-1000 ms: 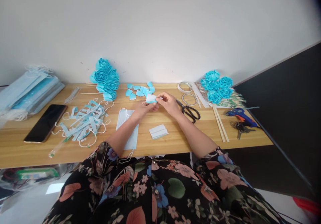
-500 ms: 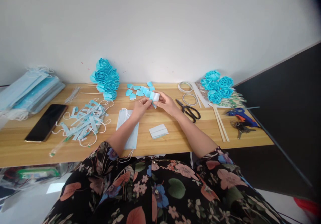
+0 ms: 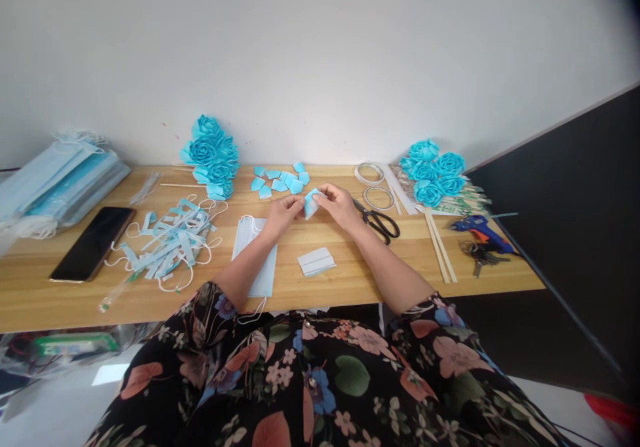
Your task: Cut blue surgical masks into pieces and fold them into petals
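Observation:
Between my two hands is a small folded piece of blue and white mask fabric, held above the table. My left hand pinches its left edge, while the fingers of my right hand are closed on its upper right side. Just beyond lie several cut blue fabric pieces. A white folded fabric piece rests on the table nearer to me. Beside my left forearm, and partly under it, is a face mask. Black-handled scissors lie right of my right hand.
Blue fabric roses stand at the back left, others at the back right. Left are cut mask strips, a phone and stacked masks. Tape rolls, wooden sticks, a glue gun and keys lie right.
The fabric piece between my hands, earlier showing a wide white face, is now folded to a smaller pointed shape. My right hand has shifted slightly toward me and right.

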`<state>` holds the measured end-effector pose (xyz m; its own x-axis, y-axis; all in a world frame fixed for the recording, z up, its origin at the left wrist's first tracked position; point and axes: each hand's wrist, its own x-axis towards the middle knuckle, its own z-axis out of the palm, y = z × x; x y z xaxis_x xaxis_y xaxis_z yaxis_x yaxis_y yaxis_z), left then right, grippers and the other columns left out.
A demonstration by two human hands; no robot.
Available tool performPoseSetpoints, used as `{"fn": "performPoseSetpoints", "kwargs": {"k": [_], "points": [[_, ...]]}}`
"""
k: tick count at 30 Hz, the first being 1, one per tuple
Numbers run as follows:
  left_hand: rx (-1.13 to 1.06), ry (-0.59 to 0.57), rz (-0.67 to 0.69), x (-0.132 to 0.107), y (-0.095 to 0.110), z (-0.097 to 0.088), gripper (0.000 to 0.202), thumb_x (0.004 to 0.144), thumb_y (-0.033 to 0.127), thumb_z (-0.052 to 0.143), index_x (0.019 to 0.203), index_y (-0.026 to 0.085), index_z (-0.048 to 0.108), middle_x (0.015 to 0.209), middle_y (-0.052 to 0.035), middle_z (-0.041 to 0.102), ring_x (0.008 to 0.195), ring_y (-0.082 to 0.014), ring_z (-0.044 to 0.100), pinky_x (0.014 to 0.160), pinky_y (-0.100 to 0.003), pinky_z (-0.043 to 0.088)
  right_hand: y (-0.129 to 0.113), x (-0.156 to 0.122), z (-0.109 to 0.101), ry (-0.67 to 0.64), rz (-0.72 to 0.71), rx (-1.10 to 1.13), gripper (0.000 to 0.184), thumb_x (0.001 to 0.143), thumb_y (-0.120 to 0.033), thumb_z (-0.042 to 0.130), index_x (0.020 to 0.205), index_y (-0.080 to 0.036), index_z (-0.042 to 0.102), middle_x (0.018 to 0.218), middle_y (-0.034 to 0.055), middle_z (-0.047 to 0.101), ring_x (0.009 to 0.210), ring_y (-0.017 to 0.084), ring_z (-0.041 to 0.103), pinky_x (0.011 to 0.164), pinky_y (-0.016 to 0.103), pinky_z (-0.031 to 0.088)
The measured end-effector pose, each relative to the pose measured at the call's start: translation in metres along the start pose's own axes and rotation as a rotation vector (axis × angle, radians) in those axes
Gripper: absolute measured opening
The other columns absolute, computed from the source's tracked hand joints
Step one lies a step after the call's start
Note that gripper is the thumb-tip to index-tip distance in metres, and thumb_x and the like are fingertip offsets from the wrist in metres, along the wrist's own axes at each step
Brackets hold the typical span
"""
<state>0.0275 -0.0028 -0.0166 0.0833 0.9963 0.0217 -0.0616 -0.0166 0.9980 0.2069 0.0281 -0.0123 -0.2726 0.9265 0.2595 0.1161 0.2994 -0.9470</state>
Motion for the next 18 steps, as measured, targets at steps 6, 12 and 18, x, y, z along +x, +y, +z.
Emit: {"fn": "performPoseSetpoints", "kwargs": {"k": [6,12,18], "points": [[-0.009,0.002,0.003,0.001,-0.003,-0.001,0.034,0.078,0.047,0.071,0.065,0.017,0.063,0.057,-0.0003,0.062,0.054,-0.0112,0.055,0.058,-0.024,0.043,-0.005,-0.002,0.001,0.033,-0.074,-0.091,0.022,0.081,-0.04,0.069,0.09,-0.02,0.071,0.087,0.0012,0.07,0.078,0.016,0.06,0.072,0.028,0.048],[-0.039,0.041,-0.027,0.001,0.0,-0.001,0.032,0.079,0.044,0.07,0.065,0.017,0.062,0.054,0.0007,0.06,0.051,-0.0106,0.054,0.056,-0.024,0.041,-0.014,-0.004,0.001,-0.006,-0.153,-0.17,0.014,0.079,-0.025,0.061,0.085,-0.021,0.073,0.095,0.0029,0.073,0.085,0.017,0.063,0.076,0.029,0.049],[-0.055,0.05,-0.046,0.001,0.001,-0.001,0.028,0.079,0.041,0.068,0.065,0.018,0.062,0.052,0.0017,0.058,0.05,-0.0109,0.051,0.056,-0.025,0.04,-0.016,-0.005,0.001,-0.054,-0.09,-0.153,0.016,0.076,-0.022,0.055,0.083,-0.02,0.069,0.088,0.0015,0.073,0.077,0.016,0.063,0.074,0.028,0.049]]}}
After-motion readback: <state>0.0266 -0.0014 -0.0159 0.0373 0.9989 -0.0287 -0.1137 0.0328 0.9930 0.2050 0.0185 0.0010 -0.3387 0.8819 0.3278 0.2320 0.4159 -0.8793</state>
